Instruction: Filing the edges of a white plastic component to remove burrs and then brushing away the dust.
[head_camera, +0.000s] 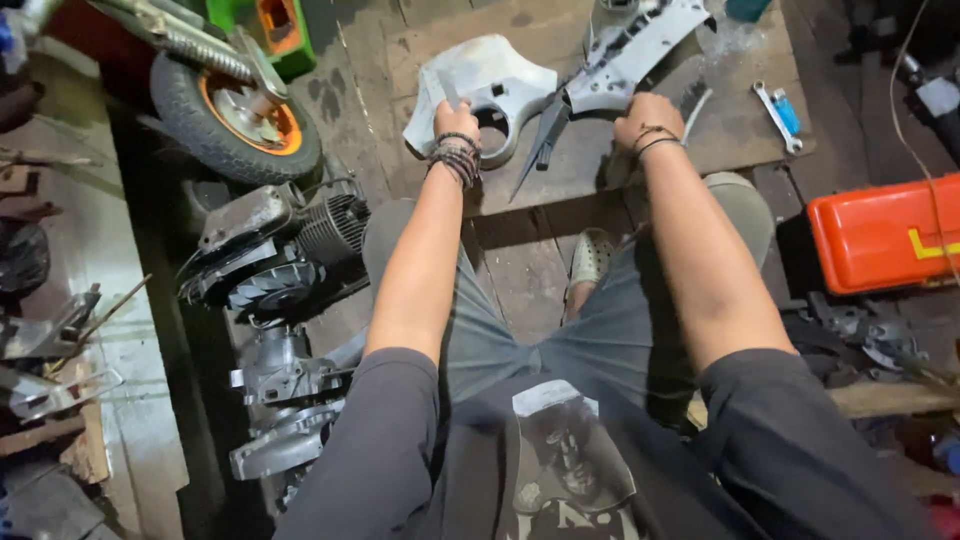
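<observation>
Head view: left hand (455, 122) has its grip clenched on a grey fairing panel (500, 85); right hand (648, 118) grasps another grey panel (640, 50). An orange case (875, 232) lies at right.

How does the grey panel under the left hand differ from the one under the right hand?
The left panel is broad and rounded with a round hole; the right panel is long, narrow and angular. The left hand grips the left panel's edge; the right hand presses on the right panel's end. Both are grey plastic on the wooden floor.
</observation>
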